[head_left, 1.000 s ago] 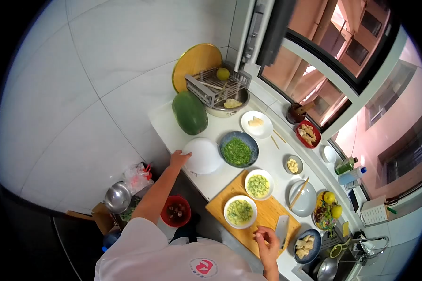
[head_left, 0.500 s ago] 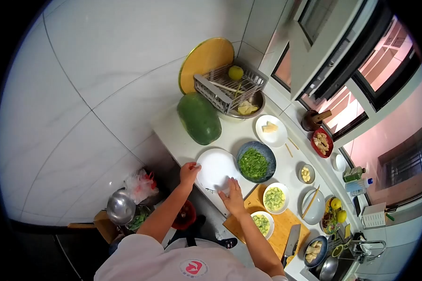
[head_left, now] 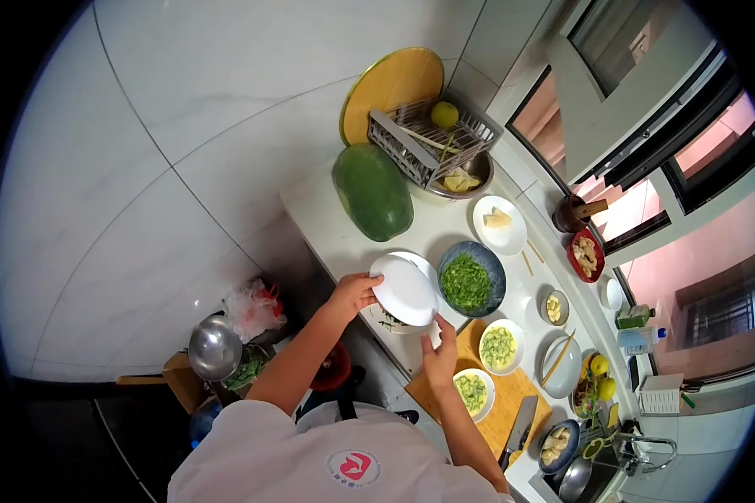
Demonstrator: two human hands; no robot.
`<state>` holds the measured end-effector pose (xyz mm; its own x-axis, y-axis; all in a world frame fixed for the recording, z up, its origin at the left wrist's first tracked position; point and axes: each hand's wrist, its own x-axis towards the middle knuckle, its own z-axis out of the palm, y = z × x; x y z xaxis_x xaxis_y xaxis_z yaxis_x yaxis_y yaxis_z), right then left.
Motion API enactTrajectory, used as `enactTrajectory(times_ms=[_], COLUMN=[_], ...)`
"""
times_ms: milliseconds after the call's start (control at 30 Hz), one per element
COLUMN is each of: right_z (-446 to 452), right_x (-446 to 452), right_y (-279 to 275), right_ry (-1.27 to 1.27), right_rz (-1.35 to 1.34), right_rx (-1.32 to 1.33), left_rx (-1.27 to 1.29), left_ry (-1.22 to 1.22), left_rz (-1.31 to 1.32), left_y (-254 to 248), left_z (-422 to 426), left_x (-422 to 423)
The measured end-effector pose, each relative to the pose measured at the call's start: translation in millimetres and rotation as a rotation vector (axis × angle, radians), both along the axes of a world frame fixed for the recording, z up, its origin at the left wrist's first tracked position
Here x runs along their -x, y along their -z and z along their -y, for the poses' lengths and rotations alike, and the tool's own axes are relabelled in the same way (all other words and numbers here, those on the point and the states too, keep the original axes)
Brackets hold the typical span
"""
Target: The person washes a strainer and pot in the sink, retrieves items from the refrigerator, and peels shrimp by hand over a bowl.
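A white plate point(head_left: 405, 290) is raised and tilted above the counter between my two hands. My left hand point(head_left: 354, 292) pinches its left rim. At the lower right rim, my right hand point(head_left: 439, 356) has its fingertips closed on the edge. Under the plate shows part of another white dish point(head_left: 428, 270), mostly hidden. Dark marks lie along its near side; I cannot tell whether they are a pattern or food. Just right of it stands a blue-grey bowl point(head_left: 493, 261) of chopped greens point(head_left: 465, 282).
A watermelon point(head_left: 373, 193) lies beyond the plate, near a dish rack point(head_left: 432, 138). On the right are a cutting board point(head_left: 424, 388), two bowls of pale green diced food point(head_left: 499, 347), a knife point(head_left: 520, 426) and a plate with pale pieces point(head_left: 502, 239). The sink point(head_left: 600, 474) is farther right.
The white plate has been lifted off and tilted, exposing part of the dish beneath. My right hand has closed on its edge. The view has shifted slightly.
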<state>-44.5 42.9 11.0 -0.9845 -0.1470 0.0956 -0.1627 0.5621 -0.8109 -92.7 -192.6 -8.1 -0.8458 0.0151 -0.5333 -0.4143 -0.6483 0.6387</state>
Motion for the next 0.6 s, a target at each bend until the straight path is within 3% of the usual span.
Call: enactTrajectory(times_ms=[133, 200, 300, 367, 467, 600], right_z=[-8.6, -3.8, 5.1, 17.6, 35.2, 54.7], right_x=[-2.6, -2.1, 7.2, 16.3, 31.5, 45.3], right_y=[-1.6, -6.2, -1.4, 2.4, 4.6, 25.8], right_ry=[0.145, 0.169, 0.043, -0.156, -0.26, -0.227], right_rz=[0.151, 0.115, 0.184, -0.036, -0.198, -0.213], right_rx=[0.262, 0.252, 0.12, -0.077, -0.245, -0.44], left_rx=[-0.118, -0.139, -0.117, -0.107, -0.134, -0.133], left_ry=[-0.057, -0.034, 0.018, 0.037, 0.053, 0.07], left_rz=[0.16, 0.155, 0.158, 0.165, 0.155, 0.177], left_y=[-2.5, -14.1, -19.9, -20.7, -24.7, -28.1], left_z=[-2.2, -2.2, -2.3, -1.5, -0.1, 0.0], left_x=[10.9, 16.0, 28.3, 34.9, 42.4, 50.0])
